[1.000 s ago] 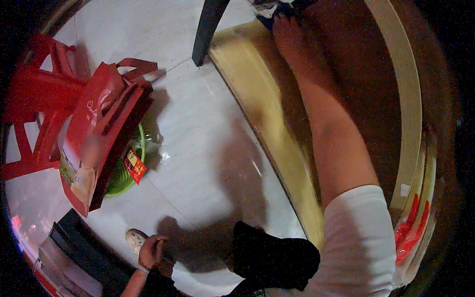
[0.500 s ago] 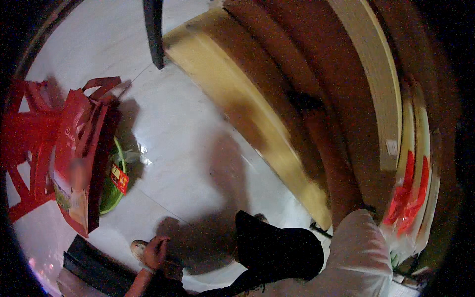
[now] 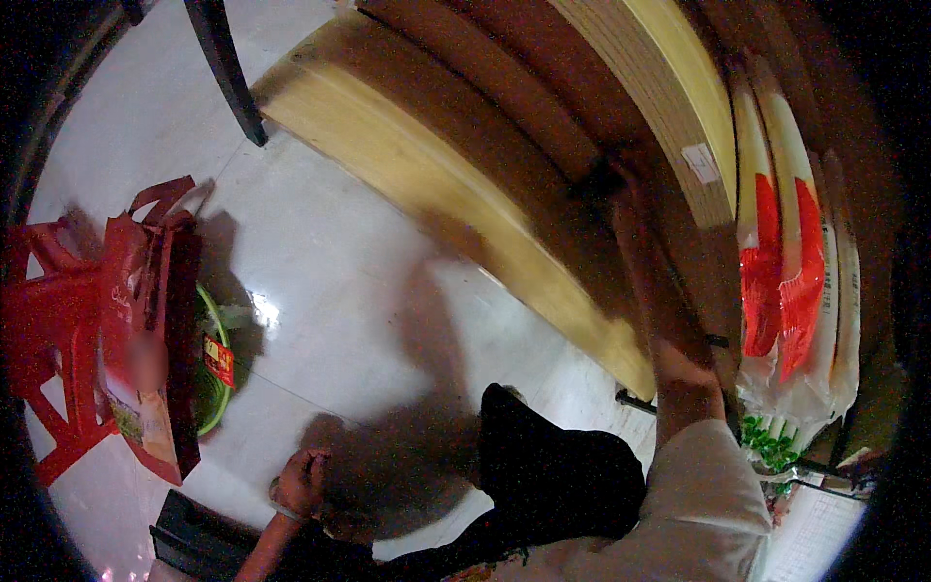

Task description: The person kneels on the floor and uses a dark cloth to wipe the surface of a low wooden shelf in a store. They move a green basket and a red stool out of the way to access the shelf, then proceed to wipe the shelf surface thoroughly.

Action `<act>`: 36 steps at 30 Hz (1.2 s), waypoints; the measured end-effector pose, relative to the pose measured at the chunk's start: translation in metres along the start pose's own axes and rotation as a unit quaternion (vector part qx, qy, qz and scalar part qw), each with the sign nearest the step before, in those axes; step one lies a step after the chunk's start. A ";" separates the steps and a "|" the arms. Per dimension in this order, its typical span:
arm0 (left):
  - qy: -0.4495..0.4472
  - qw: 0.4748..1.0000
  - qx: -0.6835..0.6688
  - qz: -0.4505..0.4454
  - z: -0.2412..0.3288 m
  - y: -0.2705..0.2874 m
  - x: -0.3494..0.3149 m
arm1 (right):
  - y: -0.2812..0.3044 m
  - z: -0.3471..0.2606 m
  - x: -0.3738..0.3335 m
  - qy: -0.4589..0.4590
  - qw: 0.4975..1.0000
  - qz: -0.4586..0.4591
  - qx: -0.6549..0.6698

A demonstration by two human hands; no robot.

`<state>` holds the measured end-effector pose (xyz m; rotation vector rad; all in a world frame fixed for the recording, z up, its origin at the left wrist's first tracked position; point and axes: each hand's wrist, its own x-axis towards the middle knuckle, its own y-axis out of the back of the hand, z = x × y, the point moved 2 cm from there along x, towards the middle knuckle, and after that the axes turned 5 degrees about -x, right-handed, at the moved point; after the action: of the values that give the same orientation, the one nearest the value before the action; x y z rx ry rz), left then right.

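My right arm reaches up into a low wooden shelf unit, over its deep brown shelf board [image 3: 456, 126]. At the far end of that arm my right hand [image 3: 626, 173] lies in shade, its fingers closed around a small dark bundle [image 3: 593, 184] whose kind I cannot make out. Below the hand runs the shelf's pale yellow front edge [image 3: 465, 218]. My left hand [image 3: 303, 482] hangs low over the floor at the lower left, fingers curled, with nothing visible in them and a band at the wrist.
Long plastic packs with red ends [image 3: 800, 281] stand at the right. A red plastic stool [image 3: 63, 310], a red carrier bag [image 3: 131, 301] and a green-rimmed basket [image 3: 221, 388] sit at the left. A dark leg [image 3: 225, 68] rises beside the shelf. A second, pale board [image 3: 669, 87] lies higher up.
My right hand has shifted slightly up and right, the dark bundle with it. My left hand stays low with curled fingers. The view has swung, so the packs show more fully.
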<state>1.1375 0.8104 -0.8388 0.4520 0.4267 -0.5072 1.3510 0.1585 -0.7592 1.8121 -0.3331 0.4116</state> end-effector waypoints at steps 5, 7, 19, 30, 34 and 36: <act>0.053 0.998 -0.015 -0.001 0.015 -0.007 -0.008 | -0.081 -0.071 0.107 0.088 0.995 0.019 -0.048; 0.008 0.999 -0.036 0.008 0.000 -0.013 -0.015 | -0.115 -0.100 0.141 0.110 0.991 0.030 -0.063; 0.045 0.991 -0.123 0.002 0.015 -0.037 -0.009 | -0.125 -0.079 0.134 0.115 0.983 0.063 -0.130; 0.070 0.993 -0.032 -0.087 0.020 -0.019 0.011 | 0.087 0.065 -0.120 -0.100 0.944 -0.057 -0.308; 0.022 0.992 -0.060 -0.111 -0.004 -0.023 0.024 | 0.140 0.089 -0.147 -0.139 0.928 -0.063 -0.339; -0.031 0.991 -0.086 -0.099 -0.005 -0.027 0.029 | 0.133 0.085 -0.131 -0.130 0.938 -0.045 -0.318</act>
<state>1.1444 0.7817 -0.8652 0.2280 0.4529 -0.6698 1.1855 0.0422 -0.7241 1.2340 -0.4980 -0.0147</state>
